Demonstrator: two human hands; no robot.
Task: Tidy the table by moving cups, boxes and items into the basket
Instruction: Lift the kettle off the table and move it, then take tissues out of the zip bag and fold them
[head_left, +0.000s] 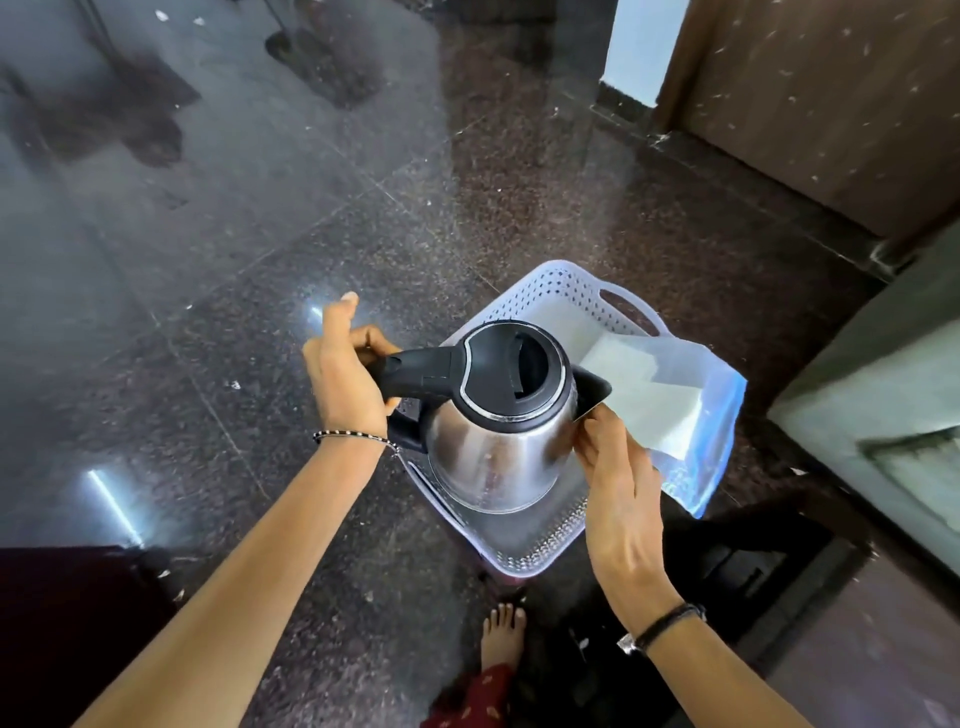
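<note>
Plainly, the electric kettle hangs upright within the outline of the white perforated basket, which stands on the dark polished floor; whether its base touches the basket bottom cannot be told. The left hand has its fingers curled round the black handle, thumb raised. The right hand lays its fingers, held together and nearly straight, against the steel side under the spout. A clear plastic bag holding white paper leans over the basket's right rim.
</note>
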